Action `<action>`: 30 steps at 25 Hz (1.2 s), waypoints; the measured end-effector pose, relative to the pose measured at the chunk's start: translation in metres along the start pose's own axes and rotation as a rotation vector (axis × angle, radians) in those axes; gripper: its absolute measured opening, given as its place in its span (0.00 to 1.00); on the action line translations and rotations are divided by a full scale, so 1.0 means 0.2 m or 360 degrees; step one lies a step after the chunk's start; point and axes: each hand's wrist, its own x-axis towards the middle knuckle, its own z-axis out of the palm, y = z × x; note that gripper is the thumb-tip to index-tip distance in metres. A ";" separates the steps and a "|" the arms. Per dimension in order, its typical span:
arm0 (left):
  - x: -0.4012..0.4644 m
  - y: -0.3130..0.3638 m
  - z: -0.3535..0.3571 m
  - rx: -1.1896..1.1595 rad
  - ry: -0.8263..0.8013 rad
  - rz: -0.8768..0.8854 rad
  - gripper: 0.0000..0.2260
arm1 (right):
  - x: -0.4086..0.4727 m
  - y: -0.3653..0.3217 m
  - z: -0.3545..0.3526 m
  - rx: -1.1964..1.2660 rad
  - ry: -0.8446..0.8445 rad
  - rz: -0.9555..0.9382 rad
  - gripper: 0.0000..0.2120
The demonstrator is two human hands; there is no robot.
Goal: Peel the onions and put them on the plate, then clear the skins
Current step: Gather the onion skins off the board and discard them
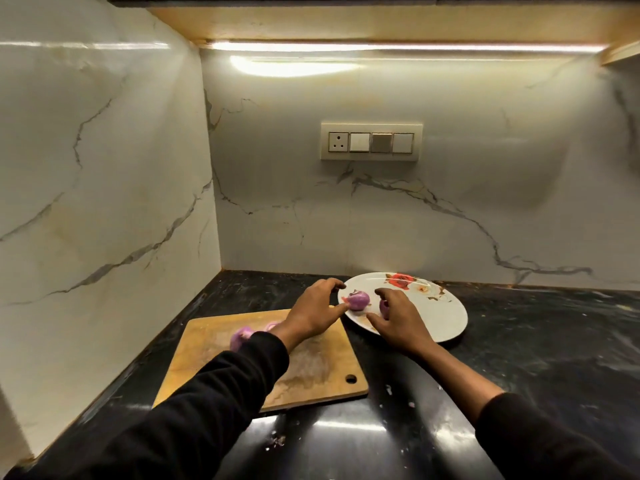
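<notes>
Placing step: left hand [313,315] grip loose, thumb touching peeled onion [358,301] on plate [440,320]; right hand [398,320] grip loose beside second onion [383,306]; next, skins on board [242,336].

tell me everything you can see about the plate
The plate is round and white, glossy like ceramic or melamine, with a red flower print at its far rim. It lies flat on the dark countertop, right of the wooden cutting board. Two purple onions sit on it. The right hand reaches over its near side.
</notes>
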 end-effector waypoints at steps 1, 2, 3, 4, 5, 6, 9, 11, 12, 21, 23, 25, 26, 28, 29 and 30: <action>0.04 0.03 0.04 0.0012 -0.0039 0.0007 0.23 | 0.00 0.05 -0.02 -0.0024 0.0008 0.0039 0.26; 0.07 0.05 0.08 0.0024 -0.0076 0.0007 0.23 | 0.01 0.09 -0.04 -0.0044 0.0012 0.0072 0.26; 0.10 0.06 0.13 0.0035 -0.0106 0.0002 0.23 | 0.01 0.14 -0.05 -0.0058 0.0012 0.0103 0.26; 0.13 0.06 0.16 0.0048 -0.0125 -0.0009 0.23 | 0.01 0.17 -0.06 -0.0064 0.0011 0.0135 0.26; 0.16 0.06 0.20 0.0062 -0.0138 -0.0023 0.23 | 0.02 0.21 -0.06 -0.0071 0.0005 0.0168 0.27; 0.19 0.05 0.22 0.0073 -0.0155 -0.0047 0.23 | 0.02 0.24 -0.06 -0.0079 -0.0004 0.0196 0.27; 0.27 0.02 0.29 0.0099 -0.0217 -0.0140 0.25 | 0.06 0.31 -0.05 -0.0092 -0.0038 0.0244 0.30; 0.31 0.01 0.32 0.0139 -0.0256 -0.0194 0.26 | 0.10 0.34 -0.04 -0.0098 -0.0072 0.0278 0.33; 0.33 0.00 0.34 0.0152 -0.0274 -0.0217 0.27 | 0.11 0.35 -0.03 -0.0104 -0.0093 0.0294 0.35; 0.37 -0.01 0.44 0.0077 -0.0259 -0.0287 0.22 | 0.21 0.40 0.08 -0.0118 -0.0135 0.0411 0.40; 0.36 -0.02 0.45 0.0020 -0.0211 -0.0273 0.21 | 0.22 0.39 0.08 -0.0070 -0.0089 0.0447 0.38; 0.33 -0.02 0.43 0.0031 -0.0165 -0.0222 0.22 | 0.23 0.38 0.08 -0.0028 -0.0071 0.0447 0.37; 0.32 -0.02 0.42 0.0040 -0.0138 -0.0187 0.22 | 0.22 0.37 0.08 -0.0016 -0.0059 0.0435 0.36; 0.29 -0.01 0.38 0.0020 -0.0086 -0.0125 0.23 | 0.20 0.36 0.06 -0.0004 -0.0011 0.0399 0.36; 0.27 0.00 0.35 0.0010 -0.0062 -0.0100 0.23 | 0.19 0.34 0.05 0.0005 0.0012 0.0382 0.36; 0.24 0.01 0.32 0.0007 -0.0035 -0.0081 0.23 | 0.18 0.32 0.03 0.0013 0.0029 0.0361 0.35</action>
